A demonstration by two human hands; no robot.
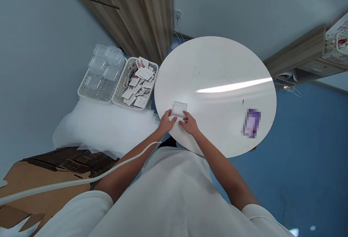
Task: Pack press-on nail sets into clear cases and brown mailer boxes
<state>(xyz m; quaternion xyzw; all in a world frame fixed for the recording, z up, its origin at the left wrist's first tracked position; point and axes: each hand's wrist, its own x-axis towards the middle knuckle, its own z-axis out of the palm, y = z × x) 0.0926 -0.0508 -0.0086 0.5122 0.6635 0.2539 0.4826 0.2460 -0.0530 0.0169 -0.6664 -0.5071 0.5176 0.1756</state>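
Note:
A small whitish, translucent wrapped packet (179,109) lies near the front left edge of the round white table (214,62). My left hand (166,122) is at the packet's lower left corner, its fingers closed on that side. At the lower right corner, my right hand (189,123) has its fingertips on the packet, thumb bent in below it. What is inside the wrapping is too small to make out.
Left of the table stand a basket of printed cards (140,82) and a basket with clear plastic boxes (100,72). White foam sheets (106,124) and brown cardboard (49,179) lie nearer. A blurred purple item (251,123) rests on the table's right. A white cable (108,173) crosses my left arm.

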